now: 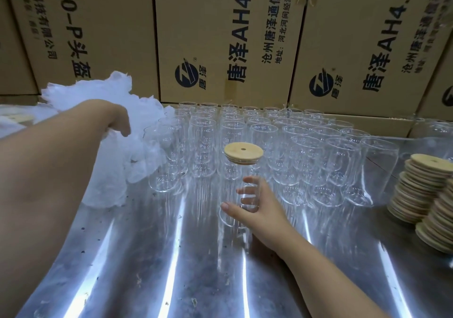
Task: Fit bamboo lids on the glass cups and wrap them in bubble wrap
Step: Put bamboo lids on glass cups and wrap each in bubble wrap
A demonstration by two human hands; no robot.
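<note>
Glass cup [233, 179], lidded, within curled right hand [257, 207]; left hand [115, 119] half-buried in bubble wrap [103, 92], grasp unclear.

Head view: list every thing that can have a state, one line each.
Front cup: upright, lidded, held.
Bamboo lid: seated on front cup.
Right hand: grips front cup.
Left hand: at bubble wrap, fingers hidden.
Other cups: upright, lidless.
Spare lids: stacked.
</note>
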